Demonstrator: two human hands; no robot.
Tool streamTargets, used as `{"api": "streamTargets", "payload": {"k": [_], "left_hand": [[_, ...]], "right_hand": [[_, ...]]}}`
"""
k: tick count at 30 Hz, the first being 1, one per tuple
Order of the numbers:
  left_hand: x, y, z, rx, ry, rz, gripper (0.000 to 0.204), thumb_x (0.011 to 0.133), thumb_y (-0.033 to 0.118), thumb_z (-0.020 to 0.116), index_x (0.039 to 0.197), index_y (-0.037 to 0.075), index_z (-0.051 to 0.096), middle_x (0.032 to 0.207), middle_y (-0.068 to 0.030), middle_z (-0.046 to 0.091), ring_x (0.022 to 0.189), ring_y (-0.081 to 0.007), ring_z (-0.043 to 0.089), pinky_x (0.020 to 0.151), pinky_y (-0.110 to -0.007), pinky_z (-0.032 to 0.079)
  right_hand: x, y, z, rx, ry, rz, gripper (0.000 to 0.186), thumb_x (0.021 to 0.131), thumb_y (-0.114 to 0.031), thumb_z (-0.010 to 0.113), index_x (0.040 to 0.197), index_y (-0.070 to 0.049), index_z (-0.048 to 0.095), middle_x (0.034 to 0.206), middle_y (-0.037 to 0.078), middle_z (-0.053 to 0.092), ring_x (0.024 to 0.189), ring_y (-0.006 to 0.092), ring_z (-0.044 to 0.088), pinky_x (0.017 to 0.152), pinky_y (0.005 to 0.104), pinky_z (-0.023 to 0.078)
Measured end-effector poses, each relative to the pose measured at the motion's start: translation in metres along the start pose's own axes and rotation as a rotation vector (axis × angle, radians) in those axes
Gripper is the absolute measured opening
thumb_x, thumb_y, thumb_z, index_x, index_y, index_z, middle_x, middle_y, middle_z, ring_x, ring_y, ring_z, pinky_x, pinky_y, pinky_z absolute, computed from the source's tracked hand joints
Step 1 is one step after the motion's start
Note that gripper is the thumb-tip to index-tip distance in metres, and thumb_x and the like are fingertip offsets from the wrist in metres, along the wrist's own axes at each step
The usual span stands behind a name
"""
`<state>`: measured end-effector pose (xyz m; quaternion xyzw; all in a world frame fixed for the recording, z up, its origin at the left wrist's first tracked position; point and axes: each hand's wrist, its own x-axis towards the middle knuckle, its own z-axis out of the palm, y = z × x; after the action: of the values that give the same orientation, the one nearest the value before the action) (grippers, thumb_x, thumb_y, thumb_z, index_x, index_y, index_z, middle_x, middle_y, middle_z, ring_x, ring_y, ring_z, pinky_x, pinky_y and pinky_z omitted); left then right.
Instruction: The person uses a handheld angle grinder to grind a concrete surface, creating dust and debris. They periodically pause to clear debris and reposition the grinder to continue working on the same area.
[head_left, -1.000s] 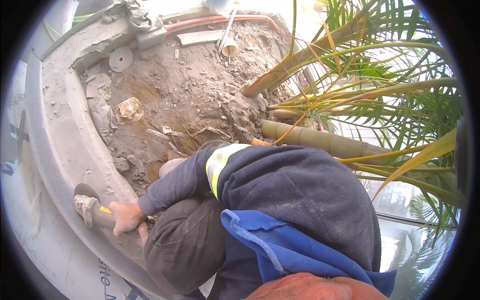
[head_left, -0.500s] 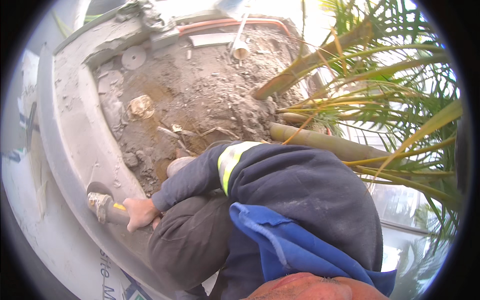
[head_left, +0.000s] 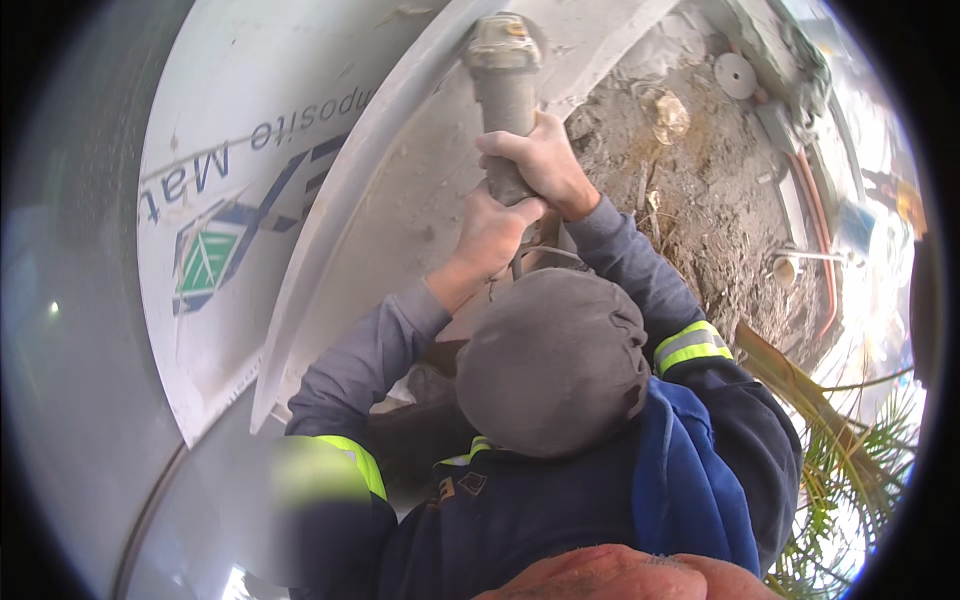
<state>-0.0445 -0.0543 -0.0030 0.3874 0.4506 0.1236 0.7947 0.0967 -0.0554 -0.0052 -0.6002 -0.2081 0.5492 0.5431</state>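
Note:
I hold an angle grinder with both hands, its dusty head pointing away from me at the pale concrete curb. My right hand wraps round the middle of the grey body. Closer to me, my left hand is closed round the rear of the body. A dark cable runs from the back end past my bent knee. The disc is mostly hidden by the head, so I cannot tell whether it is spinning or exactly where it touches.
A printed white sheet lies left of the curb. To the right is a dirt bed with a pale stone-like lump, a round white disc, a short pipe and an orange hose. Palm fronds stand at lower right.
My view has swung left, so curb and grinder now sit at top centre and the palm at lower right. Both hands now show plainly on the grinder; my left was mostly hidden before.

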Motion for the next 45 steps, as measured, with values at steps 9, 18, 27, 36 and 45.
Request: {"api": "streamTargets", "payload": {"k": [9, 18, 27, 36, 45], "left_hand": [[-0.041, -0.013, -0.001, 0.193, 0.01, 0.011, 0.036, 0.085, 0.012, 0.075, 0.112, -0.007, 0.061, 0.101, -0.0135, 0.072, 0.09, -0.0198, 0.071, 0.076, -0.033, 0.056], [-0.028, -0.014, 0.002, -0.007, 0.009, 0.071, 0.034, 0.083, 0.009, 0.073, 0.109, -0.01, 0.061, 0.098, -0.0143, 0.071, 0.085, -0.0184, 0.071, 0.071, -0.033, 0.056], [0.001, 0.0, 0.003, -0.037, -0.056, 0.001, 0.023, 0.085, 0.003, 0.07, 0.104, -0.009, 0.063, 0.091, -0.0112, 0.07, 0.075, -0.015, 0.068, 0.064, -0.031, 0.054], [-0.045, -0.031, -0.003, 0.126, 0.051, 0.0, 0.046, 0.082, 0.012, 0.078, 0.12, -0.007, 0.059, 0.108, -0.0138, 0.07, 0.1, -0.0191, 0.07, 0.083, -0.034, 0.057], [-0.018, -0.006, 0.005, 0.027, 0.002, 0.029, 0.027, 0.085, 0.005, 0.071, 0.106, -0.008, 0.059, 0.088, -0.009, 0.068, 0.071, -0.0142, 0.067, 0.06, -0.029, 0.053]], "right_hand": [[-0.039, 0.013, 0.009, -0.04, -0.077, 0.085, 0.04, 0.08, -0.018, 0.078, 0.107, 0.008, 0.064, 0.082, 0.011, 0.07, 0.07, 0.017, 0.069, 0.064, 0.0311, 0.057], [-0.029, 0.011, 0.008, -0.07, -0.057, 0.049, 0.04, 0.079, -0.019, 0.078, 0.105, 0.008, 0.064, 0.082, 0.011, 0.07, 0.069, 0.0173, 0.069, 0.063, 0.0313, 0.057], [-0.005, 0.006, -0.004, -0.087, -0.012, -0.014, 0.034, 0.083, -0.024, 0.075, 0.1, 0.005, 0.068, 0.083, 0.011, 0.07, 0.073, 0.0175, 0.07, 0.067, 0.0309, 0.058], [-0.042, 0.026, 0.013, -0.057, -0.109, -0.007, 0.044, 0.077, -0.021, 0.078, 0.108, 0.005, 0.061, 0.088, 0.008, 0.067, 0.074, 0.0148, 0.065, 0.067, 0.0315, 0.056], [-0.015, 0.014, 0.0, -0.033, -0.034, -0.043, 0.03, 0.08, -0.021, 0.079, 0.094, 0.004, 0.069, 0.079, 0.007, 0.068, 0.066, 0.0131, 0.065, 0.062, 0.0291, 0.055]]}}
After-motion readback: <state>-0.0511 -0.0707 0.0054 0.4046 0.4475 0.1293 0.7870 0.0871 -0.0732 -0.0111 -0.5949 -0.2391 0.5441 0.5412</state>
